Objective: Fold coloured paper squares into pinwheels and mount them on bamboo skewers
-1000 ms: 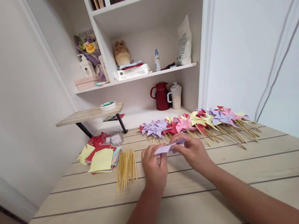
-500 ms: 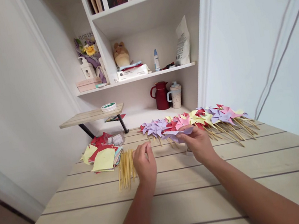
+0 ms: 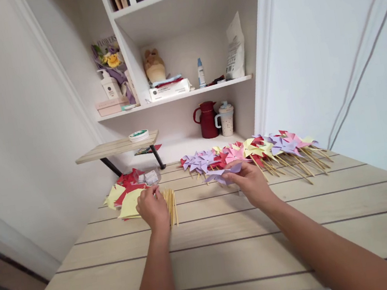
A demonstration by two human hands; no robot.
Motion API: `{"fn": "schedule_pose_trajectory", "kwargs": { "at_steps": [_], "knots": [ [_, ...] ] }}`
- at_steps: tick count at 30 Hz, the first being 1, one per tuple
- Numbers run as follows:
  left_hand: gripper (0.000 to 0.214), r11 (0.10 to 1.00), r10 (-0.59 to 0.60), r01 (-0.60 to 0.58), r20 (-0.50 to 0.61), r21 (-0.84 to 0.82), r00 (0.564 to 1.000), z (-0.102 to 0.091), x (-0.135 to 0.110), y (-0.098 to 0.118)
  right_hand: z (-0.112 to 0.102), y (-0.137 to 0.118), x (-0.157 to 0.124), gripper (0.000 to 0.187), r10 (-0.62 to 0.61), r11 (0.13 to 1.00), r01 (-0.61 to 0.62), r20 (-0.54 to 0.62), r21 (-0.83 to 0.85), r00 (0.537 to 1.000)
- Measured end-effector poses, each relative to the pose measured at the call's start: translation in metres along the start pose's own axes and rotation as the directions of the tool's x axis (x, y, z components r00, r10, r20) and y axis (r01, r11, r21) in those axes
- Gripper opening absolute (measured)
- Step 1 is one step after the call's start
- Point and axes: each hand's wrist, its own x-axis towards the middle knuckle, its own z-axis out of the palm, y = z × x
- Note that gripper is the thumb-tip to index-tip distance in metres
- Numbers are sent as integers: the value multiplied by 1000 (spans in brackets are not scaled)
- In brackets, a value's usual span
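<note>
Leftmost on the light wooden tabletop (image 3: 213,269), a low stand (image 3: 106,151) rises on black legs, and upon its board lies a round white and green container (image 3: 138,135). In front of this stand there are loose red papers (image 3: 130,178) and, nearer to the person, yellow sheets (image 3: 128,205) in a small pile. Just beside the red papers is a clear plastic box (image 3: 149,177) with something pale inside. The left hand (image 3: 153,209) is at the right edge of the yellow sheets and covers part of a bundle of thin sticks (image 3: 171,206); its fingers are bent, quite close together, and I cannot tell if they grip anything. Further to the right, a purple paper piece (image 3: 220,175) is held above the tabletop by the right hand (image 3: 254,185), whose thumb and fingers pinch its right end. Behind it and to its right, many pinwheels (image 3: 253,149) in purple, red, pink and yellow lie in a long row, with their sticks pointing towards the person.
</note>
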Motion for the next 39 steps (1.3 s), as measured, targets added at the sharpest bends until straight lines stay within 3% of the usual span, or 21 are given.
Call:
{"fn": "schedule_pose_trajectory", "kwargs": {
  "at_steps": [5,11,22,26,29,33,39],
  "knots": [
    [19,971,50,-106,254,214,966,0,-10,7,-1,2,0,18,19,1000,-19,-6,-10,1000],
    [25,942,55,-169,366,288,929,5,-12,6,1,-2,-1,19,24,1000,-24,-24,-11,999],
    [39,925,57,-207,423,319,904,10,-14,5,1,-2,1,16,34,998,-34,6,43,999],
    [28,881,202,-338,383,331,901,10,-18,12,2,-2,1,16,33,999,-35,54,36,998],
    [14,848,330,-441,358,295,873,10,-22,23,2,-4,1,16,33,999,-34,78,15,996],
    [33,845,388,-484,360,229,848,12,-32,40,2,-8,1,16,38,999,-37,86,-12,996],
    [25,843,384,-527,565,107,730,19,-49,51,3,-13,2,20,59,998,-59,109,-5,992]
  ]
}}
